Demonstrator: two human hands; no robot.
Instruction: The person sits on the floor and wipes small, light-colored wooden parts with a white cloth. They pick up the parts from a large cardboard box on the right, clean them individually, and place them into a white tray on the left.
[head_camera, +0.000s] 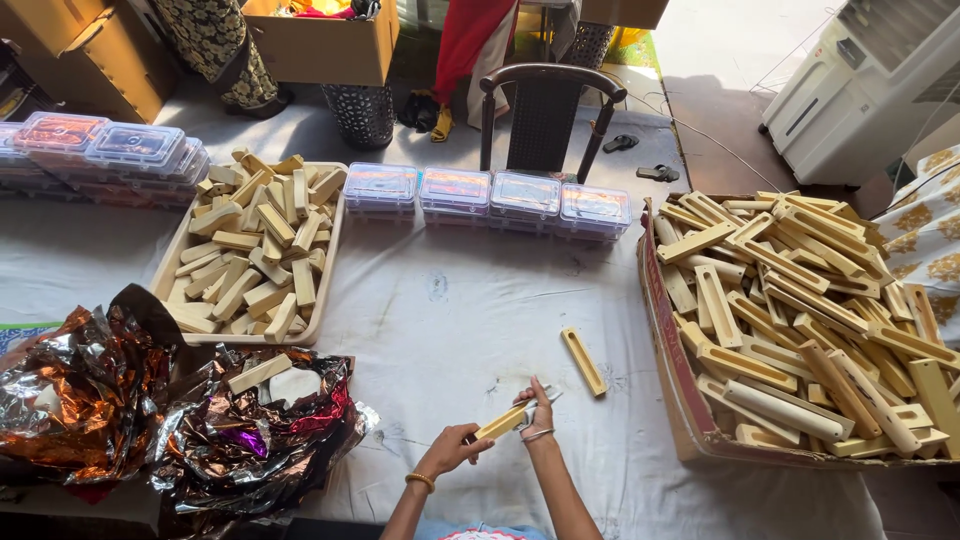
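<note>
Both hands meet near the bottom centre of a table covered in white cloth. The left hand (452, 447) pinches the near end of a pale yellow grooved strip (503, 420), thumb and fingers closed around it. The right hand (541, 408) closes over the far end of the same strip, and something small and shiny shows at its fingers; what it is cannot be told. The strip is lifted just off the cloth, slanting up to the right.

To do this step well, it seems best to keep the strip steady with both ends held firm and the groove facing up.

Just beyond the hands, a second yellow strip (583, 361) lies alone on the cloth, groove up. To the right, a cardboard box (668, 340) is heaped with many more such strips. To the left, a tray (328, 262) holds a pile of short cream blocks, and crumpled shiny foil (200, 430) lies in front of it with one block on top. A row of clear lidded plastic boxes (488, 195) lines the far side, before a dark chair (545, 115).
</note>
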